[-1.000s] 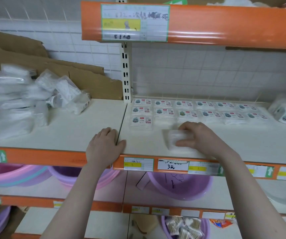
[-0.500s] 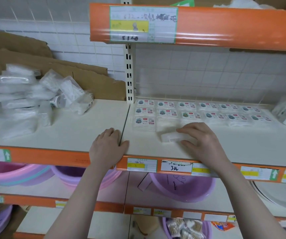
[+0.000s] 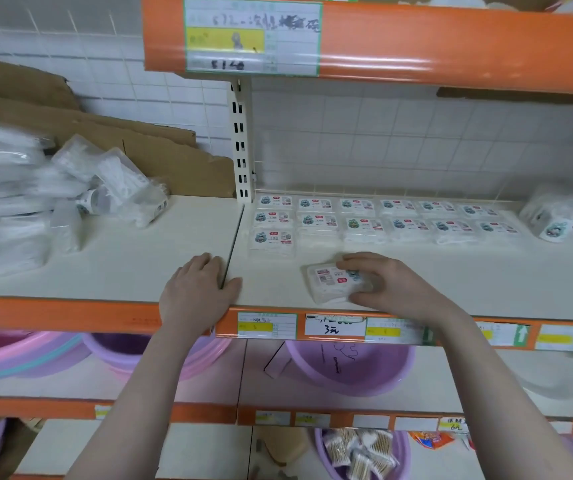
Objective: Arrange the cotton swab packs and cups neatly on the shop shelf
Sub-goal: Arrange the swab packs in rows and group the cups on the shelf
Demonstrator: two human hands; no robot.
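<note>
Shop shelf (image 3: 434,271), white tiled wall behind | right hand (image 3: 387,285) grips cotton swab pack (image 3: 333,284) near front edge, before neat pack rows (image 3: 382,220) | left hand (image 3: 197,292) flat, relaxed on shelf edge | loose packs (image 3: 36,195) heaped far left

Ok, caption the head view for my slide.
Right hand grips a cotton swab pack near the shelf edge; left hand rests flat.

head cam | worn on the person's head | faces forward and down at the shelf (image 3: 416,271) | close, arm's reach | single view
</note>
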